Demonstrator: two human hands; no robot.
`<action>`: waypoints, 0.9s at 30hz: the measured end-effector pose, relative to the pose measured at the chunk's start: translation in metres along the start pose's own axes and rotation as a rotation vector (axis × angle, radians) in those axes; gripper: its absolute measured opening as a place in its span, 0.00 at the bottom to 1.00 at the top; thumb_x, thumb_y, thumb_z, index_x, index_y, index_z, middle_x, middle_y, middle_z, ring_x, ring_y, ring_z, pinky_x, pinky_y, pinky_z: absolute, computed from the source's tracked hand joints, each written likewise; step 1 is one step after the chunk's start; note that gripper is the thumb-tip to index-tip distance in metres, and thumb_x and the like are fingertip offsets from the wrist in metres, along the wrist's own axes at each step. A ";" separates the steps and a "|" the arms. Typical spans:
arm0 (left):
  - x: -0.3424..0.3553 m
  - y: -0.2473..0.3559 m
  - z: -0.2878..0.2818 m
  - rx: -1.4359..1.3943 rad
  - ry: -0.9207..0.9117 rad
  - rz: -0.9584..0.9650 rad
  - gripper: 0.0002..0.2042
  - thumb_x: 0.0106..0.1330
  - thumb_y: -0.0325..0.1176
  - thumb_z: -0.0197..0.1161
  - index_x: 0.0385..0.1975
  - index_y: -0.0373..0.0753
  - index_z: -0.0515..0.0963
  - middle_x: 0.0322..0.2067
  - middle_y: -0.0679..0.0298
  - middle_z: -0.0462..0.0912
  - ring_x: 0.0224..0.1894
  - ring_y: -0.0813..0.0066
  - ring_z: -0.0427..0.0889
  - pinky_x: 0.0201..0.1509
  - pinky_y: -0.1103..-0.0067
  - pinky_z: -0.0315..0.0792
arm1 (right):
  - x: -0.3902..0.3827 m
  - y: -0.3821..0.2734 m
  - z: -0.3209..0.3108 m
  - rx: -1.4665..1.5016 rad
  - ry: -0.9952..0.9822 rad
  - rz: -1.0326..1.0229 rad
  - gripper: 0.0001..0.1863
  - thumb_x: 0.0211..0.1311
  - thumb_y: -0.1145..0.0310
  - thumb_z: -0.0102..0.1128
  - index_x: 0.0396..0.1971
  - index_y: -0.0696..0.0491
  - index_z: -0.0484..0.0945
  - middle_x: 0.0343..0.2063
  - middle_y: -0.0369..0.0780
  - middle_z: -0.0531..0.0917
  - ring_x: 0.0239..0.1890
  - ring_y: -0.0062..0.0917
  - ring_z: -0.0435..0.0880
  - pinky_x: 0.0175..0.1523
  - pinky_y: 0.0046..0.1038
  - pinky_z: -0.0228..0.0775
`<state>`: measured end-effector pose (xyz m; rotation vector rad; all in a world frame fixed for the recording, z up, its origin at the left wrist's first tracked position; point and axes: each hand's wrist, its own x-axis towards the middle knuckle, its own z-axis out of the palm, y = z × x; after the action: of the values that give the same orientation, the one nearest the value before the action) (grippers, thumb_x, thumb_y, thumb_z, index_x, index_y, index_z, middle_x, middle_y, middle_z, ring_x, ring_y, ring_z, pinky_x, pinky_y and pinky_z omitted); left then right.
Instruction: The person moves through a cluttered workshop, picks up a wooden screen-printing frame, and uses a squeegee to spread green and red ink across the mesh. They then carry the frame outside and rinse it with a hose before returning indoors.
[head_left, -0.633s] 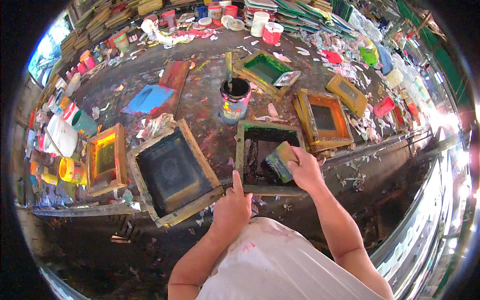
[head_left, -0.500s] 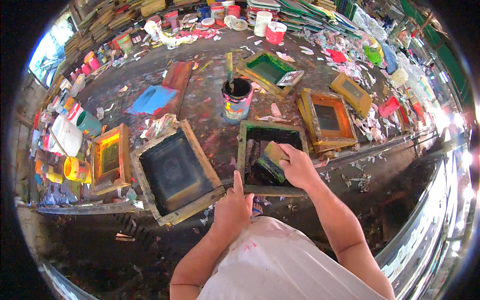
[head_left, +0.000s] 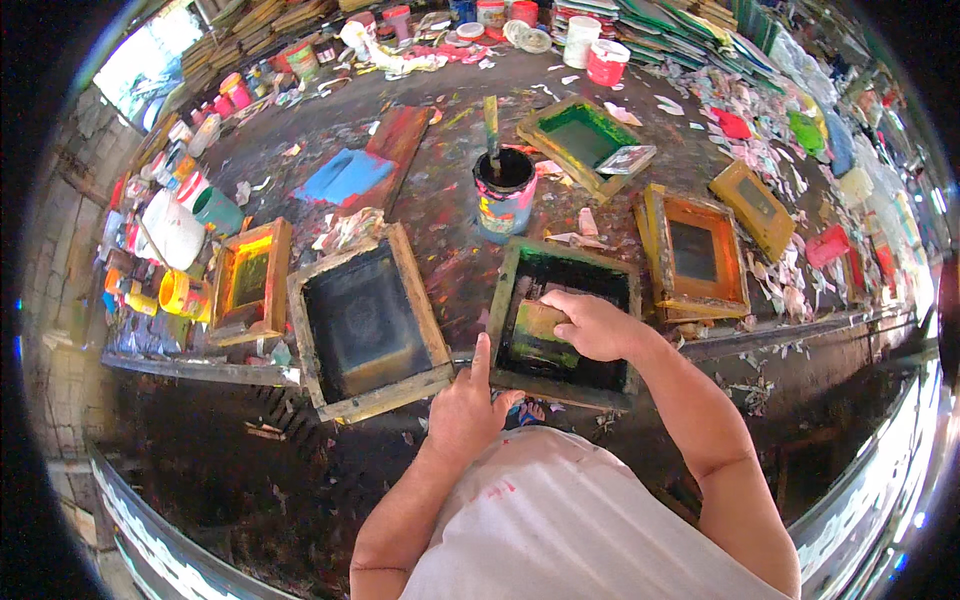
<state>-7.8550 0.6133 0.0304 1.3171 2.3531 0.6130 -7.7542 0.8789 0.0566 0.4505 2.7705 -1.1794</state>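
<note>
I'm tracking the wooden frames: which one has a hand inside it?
The black-smeared frame just below the paint can in the picture: the right hand holds a green-and-yellow block inside it. No hand is inside the others.

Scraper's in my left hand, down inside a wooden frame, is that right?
Not quite: the scraper is in your right hand, not your left, as the head view shows. It is indeed down inside a wooden frame.
</note>
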 end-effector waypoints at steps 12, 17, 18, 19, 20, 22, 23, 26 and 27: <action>-0.004 0.004 0.001 0.007 0.018 -0.029 0.53 0.72 0.53 0.75 0.87 0.36 0.48 0.44 0.41 0.88 0.43 0.38 0.91 0.47 0.51 0.85 | -0.007 0.048 -0.002 0.221 -0.028 -0.047 0.20 0.81 0.63 0.62 0.62 0.61 0.79 0.51 0.50 0.88 0.55 0.39 0.87 0.64 0.39 0.75; -0.011 0.003 0.013 0.038 0.188 0.028 0.55 0.72 0.54 0.74 0.87 0.34 0.47 0.39 0.43 0.86 0.36 0.41 0.91 0.38 0.54 0.86 | -0.007 0.058 -0.022 0.487 -0.036 0.021 0.21 0.82 0.63 0.62 0.64 0.61 0.81 0.52 0.40 0.88 0.56 0.24 0.83 0.65 0.31 0.73; -0.014 0.003 0.014 0.015 0.184 0.018 0.54 0.72 0.54 0.74 0.87 0.35 0.48 0.41 0.41 0.87 0.37 0.40 0.91 0.38 0.53 0.86 | 0.010 0.047 -0.030 0.538 -0.019 0.001 0.20 0.83 0.63 0.62 0.64 0.61 0.81 0.52 0.40 0.88 0.57 0.23 0.83 0.65 0.30 0.73; -0.016 0.003 0.013 -0.006 0.185 0.008 0.53 0.72 0.53 0.74 0.87 0.37 0.48 0.43 0.39 0.88 0.38 0.40 0.91 0.39 0.53 0.86 | -0.014 0.052 -0.031 0.587 -0.001 -0.050 0.20 0.83 0.63 0.62 0.63 0.61 0.82 0.52 0.39 0.88 0.57 0.23 0.82 0.66 0.30 0.73; -0.019 0.003 0.011 -0.029 0.169 -0.020 0.53 0.72 0.53 0.75 0.87 0.38 0.48 0.46 0.37 0.89 0.39 0.39 0.92 0.39 0.53 0.86 | 0.008 0.035 -0.040 0.549 -0.004 0.048 0.21 0.84 0.64 0.61 0.64 0.63 0.80 0.58 0.37 0.85 0.63 0.22 0.78 0.73 0.30 0.66; -0.030 -0.002 0.002 -0.019 0.253 0.058 0.51 0.71 0.48 0.77 0.87 0.38 0.51 0.43 0.41 0.90 0.34 0.42 0.92 0.35 0.57 0.86 | 0.006 0.016 -0.049 0.342 0.178 -0.115 0.21 0.83 0.64 0.62 0.65 0.63 0.80 0.59 0.37 0.85 0.66 0.24 0.78 0.75 0.31 0.65; -0.038 -0.006 -0.004 -0.024 0.284 0.085 0.51 0.71 0.47 0.78 0.86 0.38 0.52 0.43 0.43 0.91 0.34 0.44 0.92 0.36 0.57 0.86 | -0.016 0.011 -0.050 0.363 0.223 -0.191 0.22 0.82 0.64 0.63 0.65 0.62 0.80 0.60 0.37 0.85 0.67 0.25 0.78 0.75 0.31 0.65; -0.069 -0.024 -0.024 -0.075 0.417 0.096 0.33 0.68 0.34 0.78 0.73 0.37 0.74 0.38 0.48 0.91 0.32 0.48 0.92 0.35 0.60 0.86 | 0.009 -0.042 -0.060 0.741 0.125 -0.269 0.25 0.80 0.65 0.65 0.69 0.62 0.77 0.61 0.38 0.85 0.65 0.24 0.80 0.75 0.32 0.67; -0.077 -0.037 -0.032 -0.095 0.508 0.132 0.28 0.68 0.32 0.78 0.67 0.36 0.79 0.36 0.49 0.91 0.31 0.49 0.91 0.35 0.60 0.86 | 0.013 -0.059 -0.058 0.732 0.131 -0.285 0.25 0.80 0.69 0.64 0.71 0.62 0.75 0.60 0.38 0.85 0.64 0.22 0.81 0.74 0.31 0.68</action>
<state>-7.8591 0.5232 0.0457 1.4096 2.5889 1.2073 -7.7832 0.8844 0.1354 0.1775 2.4647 -2.3087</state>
